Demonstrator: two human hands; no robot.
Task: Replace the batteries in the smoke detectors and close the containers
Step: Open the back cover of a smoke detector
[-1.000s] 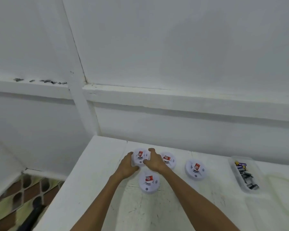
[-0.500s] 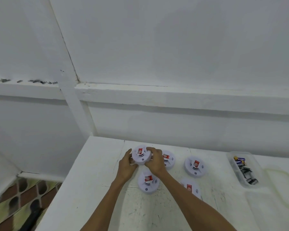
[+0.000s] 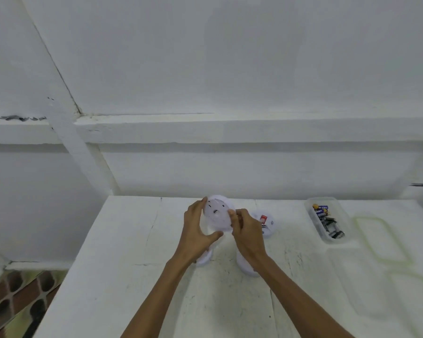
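A round white smoke detector (image 3: 217, 217) is lifted off the white table (image 3: 132, 264) and tilted on edge, its plain back side facing me. My left hand (image 3: 197, 234) grips its left rim and my right hand (image 3: 246, 232) grips its right rim. Another detector (image 3: 266, 222) with a red label lies just right of my right hand. Two more detectors lie partly hidden: one under my left wrist (image 3: 204, 259), one under my right wrist (image 3: 246, 268). A clear open container (image 3: 314, 222) at the right holds several batteries (image 3: 327, 222).
Two clear lids with pale green seals lie at the far right, one (image 3: 379, 239) beside the battery container and another (image 3: 415, 298) nearer me. The white wall and ledge rise right behind the table. The table's left edge drops to a patterned floor (image 3: 17, 303).
Both hands lifted the far-left detector off the table and turned it over, so its back now faces me instead of its labelled front. The camera view shifted slightly left.
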